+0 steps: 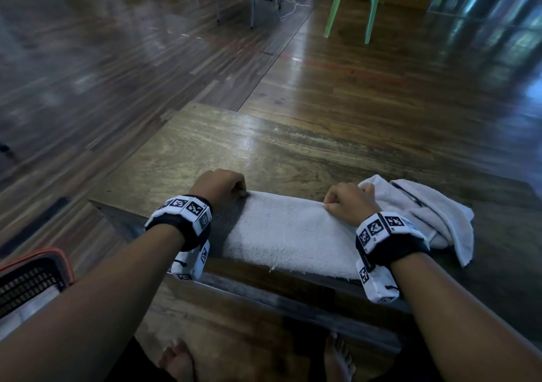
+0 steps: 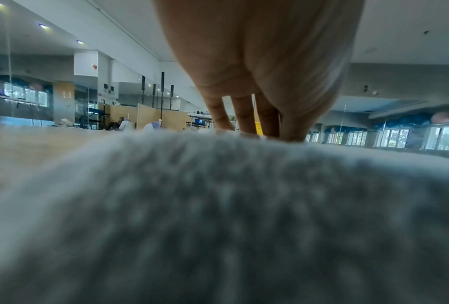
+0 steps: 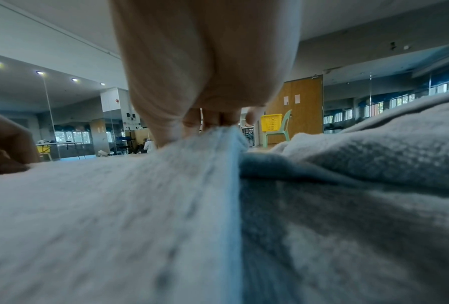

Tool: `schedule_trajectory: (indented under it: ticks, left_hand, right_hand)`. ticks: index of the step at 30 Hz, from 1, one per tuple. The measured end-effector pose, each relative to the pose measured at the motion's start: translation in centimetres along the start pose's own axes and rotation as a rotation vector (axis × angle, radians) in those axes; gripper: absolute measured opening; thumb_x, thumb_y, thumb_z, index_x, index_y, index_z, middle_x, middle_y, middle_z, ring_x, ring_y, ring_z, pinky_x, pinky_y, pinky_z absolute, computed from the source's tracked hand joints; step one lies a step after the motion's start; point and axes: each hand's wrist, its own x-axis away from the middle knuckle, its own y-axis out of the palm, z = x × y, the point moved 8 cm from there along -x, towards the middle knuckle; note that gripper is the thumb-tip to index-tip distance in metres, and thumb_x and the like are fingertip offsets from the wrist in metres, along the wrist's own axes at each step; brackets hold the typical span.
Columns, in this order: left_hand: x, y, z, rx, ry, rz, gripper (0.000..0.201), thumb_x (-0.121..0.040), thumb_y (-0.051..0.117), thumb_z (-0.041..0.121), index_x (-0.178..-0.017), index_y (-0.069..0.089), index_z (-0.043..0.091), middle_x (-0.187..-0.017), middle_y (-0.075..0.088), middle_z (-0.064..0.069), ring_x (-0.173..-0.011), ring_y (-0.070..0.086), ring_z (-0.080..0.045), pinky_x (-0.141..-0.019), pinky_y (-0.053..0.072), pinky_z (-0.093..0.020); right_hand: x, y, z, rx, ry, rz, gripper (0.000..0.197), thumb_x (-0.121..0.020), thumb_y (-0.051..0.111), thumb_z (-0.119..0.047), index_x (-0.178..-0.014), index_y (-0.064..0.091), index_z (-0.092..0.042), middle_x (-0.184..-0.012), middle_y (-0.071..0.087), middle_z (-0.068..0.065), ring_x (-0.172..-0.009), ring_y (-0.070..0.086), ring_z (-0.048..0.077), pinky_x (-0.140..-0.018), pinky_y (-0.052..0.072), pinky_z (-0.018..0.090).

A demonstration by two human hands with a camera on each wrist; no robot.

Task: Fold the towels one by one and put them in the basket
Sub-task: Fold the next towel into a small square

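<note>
The left hand [image 1: 218, 186] is curled over the far left corner of the white towel [image 1: 289, 235], its fingertips [image 2: 244, 123] coming down onto the cloth at the far edge; whether they pinch the edge or only press on it, the pictures do not settle. The right hand [image 1: 350, 202] grasps the towel at its far right corner: the right wrist view shows the fingers [image 3: 210, 118] gathered round a raised ridge of cloth. Between the two hands the towel lies stretched as a long, flat strip along the near part of the wooden table [image 1: 264, 147], its near edge reaching the table's front edge.

Just beyond the right hand, touching that end of the strip, a second towel [image 1: 425, 214] lies crumpled, not yet folded. The basket [image 1: 35, 276] sits low at the person's left, beside the left forearm, off the table, with something pale already inside.

The step in hand looks like one fold in the length of the towel. The likely trouble is on the right: the crumpled towel sits so close that a lift or sweep of that corner could drag it along or catch it in the fold. If the left fingers are only pressing, that corner may slip and the edges will not meet squarely. The near edge at the table's lip could also slide off.
</note>
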Motion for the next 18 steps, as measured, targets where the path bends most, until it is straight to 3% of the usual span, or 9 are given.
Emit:
schedule_trajectory:
  ticks: [3,5,7,10,13,15,18]
  left_hand:
    - [0.0,-0.5,-0.3,0.012,-0.032,0.063,0.013,-0.091,0.053,0.025,-0.100,0.061,0.020,-0.102,0.069,-0.001,-0.092,0.062,-0.024,-0.081,0.044,-0.033]
    - [0.0,-0.6,-0.3,-0.011,-0.056,0.070,0.019,-0.093,0.050,0.024,-0.110,0.057,0.021,-0.114,0.065,0.000,-0.103,0.060,-0.022,-0.092,0.036,-0.035]
    - [0.3,-0.7,0.4,-0.045,-0.059,0.061,0.028,-0.094,0.047,0.024,-0.122,0.051,0.020,-0.128,0.056,0.000,-0.117,0.052,-0.021,-0.101,0.028,-0.038]
    - [1.5,-0.4,3.7,-0.135,0.036,0.065,0.034,-0.093,0.045,0.022,-0.126,0.049,0.021,-0.134,0.050,0.000,-0.122,0.046,-0.021,-0.102,0.026,-0.038]
    - [3.7,1.5,6.7,-0.090,0.051,-0.005,0.042,-0.095,0.035,0.031,-0.135,0.041,0.019,-0.145,0.040,-0.003,-0.132,0.037,-0.022,-0.106,0.023,-0.039]
    - [5.0,3.5,7.3,-0.036,-0.027,-0.084,0.057,-0.094,0.016,0.041,-0.145,0.025,0.017,-0.155,0.022,-0.004,-0.142,0.021,-0.022,-0.112,0.016,-0.042]
    - [5.8,5.8,6.6,-0.054,-0.105,-0.145,0.068,-0.089,0.001,0.050,-0.150,0.004,0.020,-0.159,-0.001,-0.001,-0.146,-0.001,-0.020,-0.116,0.002,-0.046]
  right_hand:
    - [-0.2,-0.3,0.2,-0.028,0.026,0.031,0.015,-0.087,0.050,-0.021,-0.080,0.063,-0.024,-0.082,0.065,-0.010,-0.090,0.056,0.017,-0.079,0.017,0.035]
    - [-0.1,-0.4,0.3,0.004,0.033,0.031,0.012,-0.088,0.048,-0.020,-0.086,0.058,-0.025,-0.088,0.065,-0.006,-0.094,0.055,0.020,-0.079,0.018,0.035]
    - [0.2,-0.2,0.1,0.097,0.041,-0.010,0.014,-0.088,0.045,-0.018,-0.098,0.054,-0.023,-0.102,0.061,-0.001,-0.106,0.050,0.024,-0.085,0.023,0.039]
    - [1.1,0.0,-2.0,0.220,-0.025,0.011,0.033,-0.092,0.040,-0.022,-0.124,0.044,-0.015,-0.128,0.049,0.007,-0.121,0.039,0.028,-0.099,0.026,0.043]
    - [2.7,0.3,-5.3,0.085,-0.130,0.095,0.039,-0.096,0.034,-0.029,-0.132,0.039,-0.014,-0.138,0.042,0.007,-0.128,0.035,0.025,-0.103,0.025,0.041]
    - [3.8,2.0,-6.7,0.005,-0.150,0.035,0.046,-0.098,0.030,-0.032,-0.140,0.030,-0.013,-0.149,0.031,0.008,-0.138,0.025,0.024,-0.110,0.020,0.042]
    - [4.9,5.3,-7.2,0.017,-0.114,-0.124,0.058,-0.100,0.021,-0.040,-0.149,0.008,-0.014,-0.159,0.000,0.007,-0.146,0.000,0.020,-0.117,0.005,0.043]
